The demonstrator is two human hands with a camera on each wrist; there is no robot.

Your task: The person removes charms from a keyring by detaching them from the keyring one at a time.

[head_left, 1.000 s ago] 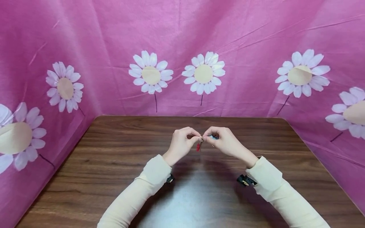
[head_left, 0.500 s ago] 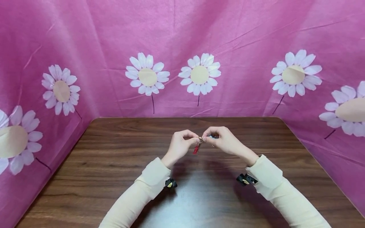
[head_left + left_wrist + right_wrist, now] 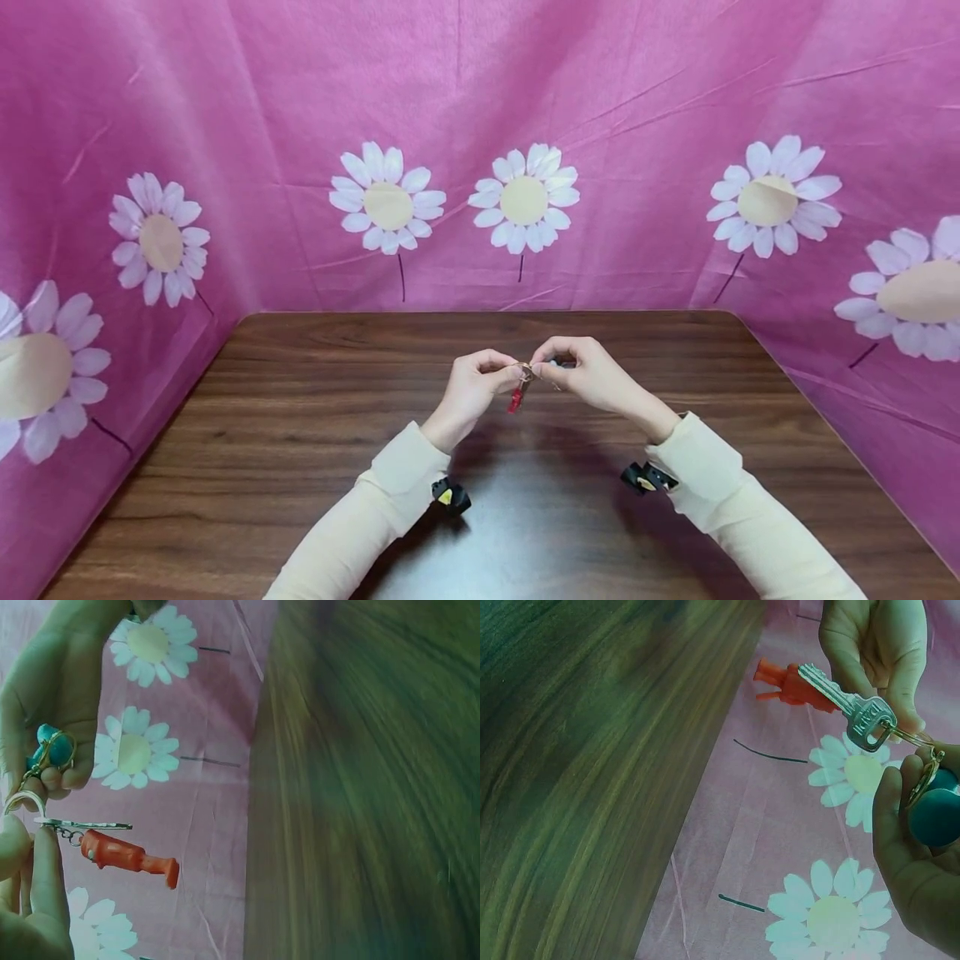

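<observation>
Above the table, my left hand (image 3: 465, 390) pinches a gold key ring (image 3: 26, 799) between thumb and fingers. From that ring hang a silver key (image 3: 859, 716) and a red figure charm (image 3: 120, 853) on a short chain. My right hand (image 3: 592, 375) meets the left at the ring, its fingertips pinching the gold clasp (image 3: 928, 780) of a blue charm keychain. The rounded blue charm (image 3: 935, 817) lies against the right palm, partly covered by gold metal. Fingertips hide just how the clasp and ring join.
A brown wood-grain table (image 3: 300, 433) lies beneath both hands. Pink cloth (image 3: 465, 75) with white daisies stands behind the table and along both sides. Black wrist-camera mounts (image 3: 450, 496) hang beneath the cream sleeves.
The hands stay together, with the left slightly lower. The red charm has shifted a little left and down, and more of the ring shows between the fingertips. The head view has moved slightly.
</observation>
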